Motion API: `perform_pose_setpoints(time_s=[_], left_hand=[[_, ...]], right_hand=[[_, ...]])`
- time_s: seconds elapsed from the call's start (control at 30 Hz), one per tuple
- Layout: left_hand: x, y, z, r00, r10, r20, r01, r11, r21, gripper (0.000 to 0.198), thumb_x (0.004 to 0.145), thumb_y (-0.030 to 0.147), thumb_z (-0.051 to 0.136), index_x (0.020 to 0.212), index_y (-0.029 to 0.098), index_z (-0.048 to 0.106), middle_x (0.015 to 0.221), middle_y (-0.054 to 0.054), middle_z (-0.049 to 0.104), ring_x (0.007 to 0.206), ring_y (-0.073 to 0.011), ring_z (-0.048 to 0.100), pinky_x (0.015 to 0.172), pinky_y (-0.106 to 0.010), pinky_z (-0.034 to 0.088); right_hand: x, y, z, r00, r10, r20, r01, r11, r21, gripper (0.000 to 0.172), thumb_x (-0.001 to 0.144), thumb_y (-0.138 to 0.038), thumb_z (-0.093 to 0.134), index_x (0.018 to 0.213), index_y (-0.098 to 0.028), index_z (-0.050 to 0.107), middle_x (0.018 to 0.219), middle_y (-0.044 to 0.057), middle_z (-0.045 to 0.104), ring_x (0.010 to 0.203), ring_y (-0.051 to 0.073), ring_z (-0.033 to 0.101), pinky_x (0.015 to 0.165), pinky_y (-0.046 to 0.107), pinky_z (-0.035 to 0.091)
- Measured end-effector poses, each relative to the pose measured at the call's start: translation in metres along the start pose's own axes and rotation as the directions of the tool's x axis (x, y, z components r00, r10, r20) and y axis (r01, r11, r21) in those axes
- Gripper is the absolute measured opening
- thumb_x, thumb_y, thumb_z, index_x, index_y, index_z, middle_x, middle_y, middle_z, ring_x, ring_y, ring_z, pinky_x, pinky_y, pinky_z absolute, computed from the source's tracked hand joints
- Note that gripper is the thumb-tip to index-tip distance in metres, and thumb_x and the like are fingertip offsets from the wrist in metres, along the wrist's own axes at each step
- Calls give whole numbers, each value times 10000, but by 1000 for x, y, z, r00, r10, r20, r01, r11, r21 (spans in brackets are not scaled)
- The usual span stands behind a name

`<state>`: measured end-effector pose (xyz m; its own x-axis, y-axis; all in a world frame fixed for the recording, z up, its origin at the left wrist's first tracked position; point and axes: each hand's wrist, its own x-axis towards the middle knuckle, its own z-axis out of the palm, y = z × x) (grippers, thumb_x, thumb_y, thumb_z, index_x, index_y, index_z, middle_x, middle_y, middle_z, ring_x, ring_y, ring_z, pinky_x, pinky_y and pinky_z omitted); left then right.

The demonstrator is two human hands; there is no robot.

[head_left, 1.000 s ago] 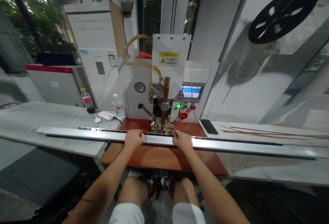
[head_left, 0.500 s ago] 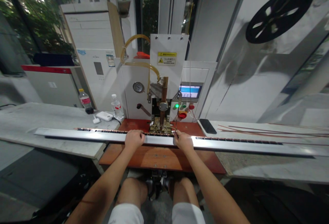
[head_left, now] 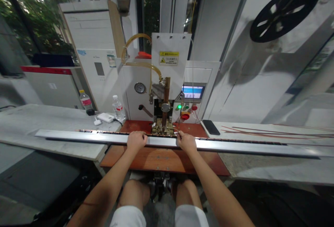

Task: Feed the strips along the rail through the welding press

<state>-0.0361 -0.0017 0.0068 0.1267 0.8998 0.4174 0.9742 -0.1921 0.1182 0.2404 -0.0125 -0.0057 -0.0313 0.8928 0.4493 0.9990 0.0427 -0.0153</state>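
Observation:
A long silver metal bar (head_left: pixel 161 141) lies crosswise in front of a white machine (head_left: pixel 169 51), with a dark segmented strip (head_left: pixel 99 132) along its far edge. My left hand (head_left: pixel 137 140) is closed round the bar, left of the machine's copper-coloured rod (head_left: pixel 166 95). To the right of the rod, my right hand (head_left: pixel 186 141) grips the bar too, its fingertips at the far edge beside a thin upright wire. Between my hands, the brass fixture (head_left: pixel 162 127) sits just behind the bar.
On the left are a cola bottle (head_left: pixel 86 102), a clear bottle (head_left: pixel 118 108) and a white device (head_left: pixel 105 117). A black phone (head_left: pixel 211 127) and several thin copper rods (head_left: pixel 261 132) lie on the right. A lit screen (head_left: pixel 193 92) is on the machine.

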Motion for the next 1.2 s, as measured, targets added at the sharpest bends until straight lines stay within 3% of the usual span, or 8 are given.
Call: perform_pose_setpoints(time_s=[0.67,1.2], left_hand=[[5,7,-2,999,0,52,-2,999,34,361,816,335,380,839,209,717,819,-87,704,799,-207,626,769,-302,407],[13,14,-4,979,-74,192,59,995,84,417,840,370,333,882,217,719,859,-99,704,832,-215,635,769,-301,420]], right_hand=[[2,3,-6,999,11,48,-10,1000,-25,373,931,-397,312,1002,-208,625,739,74,684,663,184,630,600,248,347],[10,4,-16,979,58,197,-59,998,-5,354,932,-381,308,1084,-221,584,862,93,685,791,203,641,700,272,398]])
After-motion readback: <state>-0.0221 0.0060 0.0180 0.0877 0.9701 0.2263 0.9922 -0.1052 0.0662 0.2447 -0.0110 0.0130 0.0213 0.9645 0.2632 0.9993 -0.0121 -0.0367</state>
